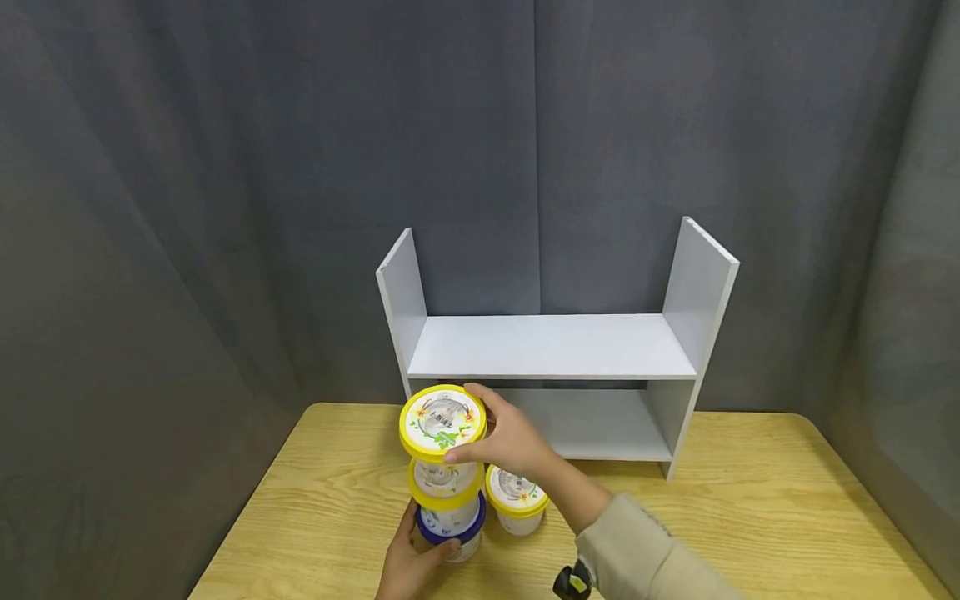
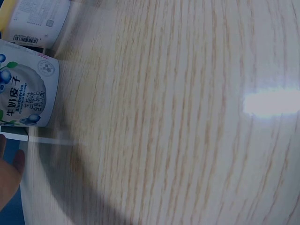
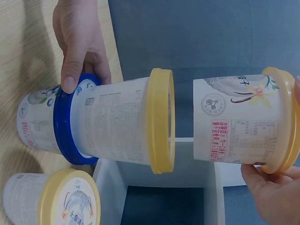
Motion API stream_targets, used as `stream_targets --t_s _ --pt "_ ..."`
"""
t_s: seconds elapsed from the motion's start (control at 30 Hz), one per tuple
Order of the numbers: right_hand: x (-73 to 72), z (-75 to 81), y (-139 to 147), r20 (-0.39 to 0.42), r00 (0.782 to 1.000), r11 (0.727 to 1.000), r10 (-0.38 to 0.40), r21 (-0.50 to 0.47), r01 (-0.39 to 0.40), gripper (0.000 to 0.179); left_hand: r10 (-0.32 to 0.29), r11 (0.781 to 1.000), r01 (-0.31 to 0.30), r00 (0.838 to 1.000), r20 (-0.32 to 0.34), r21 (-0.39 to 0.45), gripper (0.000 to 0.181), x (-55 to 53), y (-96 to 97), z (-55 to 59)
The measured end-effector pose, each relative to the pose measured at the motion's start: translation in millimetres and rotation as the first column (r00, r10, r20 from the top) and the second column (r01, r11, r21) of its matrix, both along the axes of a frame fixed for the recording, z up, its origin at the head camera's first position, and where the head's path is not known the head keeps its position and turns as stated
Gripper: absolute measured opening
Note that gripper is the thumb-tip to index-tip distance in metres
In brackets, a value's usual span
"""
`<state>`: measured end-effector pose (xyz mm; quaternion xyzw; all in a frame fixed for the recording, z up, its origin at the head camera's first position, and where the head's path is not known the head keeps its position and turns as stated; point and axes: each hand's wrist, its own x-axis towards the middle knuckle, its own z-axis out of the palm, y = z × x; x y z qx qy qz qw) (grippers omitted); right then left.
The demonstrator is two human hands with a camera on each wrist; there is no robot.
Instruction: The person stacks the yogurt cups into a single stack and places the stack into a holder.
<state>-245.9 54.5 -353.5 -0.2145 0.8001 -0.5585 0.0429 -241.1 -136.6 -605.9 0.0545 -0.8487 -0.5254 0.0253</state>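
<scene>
My right hand (image 1: 517, 437) grips a white paper tub with a yellow lid (image 1: 442, 417) by its lid rim. It is held upright above a stack of two tubs, and the right wrist view shows a gap under it. The upper tub of the stack (image 3: 117, 124) has a yellow lid and rests on a blue-lidded tub (image 3: 40, 119) printed with blueberries. My left hand (image 1: 408, 562) holds the blue-lidded tub at its lid, thumb in front and fingers behind. Beside the stack, another yellow-lidded tub (image 1: 517, 500) stands on the table.
A white two-level shelf (image 1: 551, 346) with tall side panels stands at the back of the wooden table (image 1: 322, 492), just behind the tubs. Grey curtains (image 1: 337, 167) hang behind and at both sides. A black device (image 1: 572, 582) sits by my right sleeve.
</scene>
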Motion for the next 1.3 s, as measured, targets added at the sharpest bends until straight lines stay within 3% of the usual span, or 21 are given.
stream_targets --t_s 0.1,0.27,0.6,0.93,1.23,1.3 --pt "-0.8 -4.1 -1.9 0.014 1.0 0.999 0.002 0.043 -0.003 0.097 0.009 0.999 -0.01 0.999 0.046 0.033 0.104 5.4 2.1 10.7" --pt "-2.1 -11.2 -3.4 0.039 0.999 0.999 0.002 0.037 -0.003 0.098 -0.012 0.998 0.009 0.999 0.042 0.059 0.104 14.0 5.7 25.5" --pt "-5.2 -21.3 -7.9 0.024 0.999 0.999 0.022 0.024 -0.023 0.094 0.007 0.998 -0.012 0.995 0.103 0.053 0.109 -1.5 -0.3 -1.8" --pt "-6.7 -22.5 -10.0 -0.008 0.999 0.999 0.039 -0.015 -0.039 0.096 0.004 0.998 -0.011 0.995 0.099 0.066 0.108 -0.2 -0.3 7.7" --pt "-7.8 -27.7 -8.0 -0.002 0.999 0.998 0.043 -0.055 -0.043 0.094 0.008 0.997 -0.017 0.992 0.127 0.07 0.109 -5.0 -1.6 -1.8" --pt "-2.4 -20.8 -6.7 0.002 0.999 0.996 0.054 -0.07 -0.054 0.092 0.01 0.997 -0.019 0.992 0.126 0.07 0.11 -5.2 -1.5 -1.7"
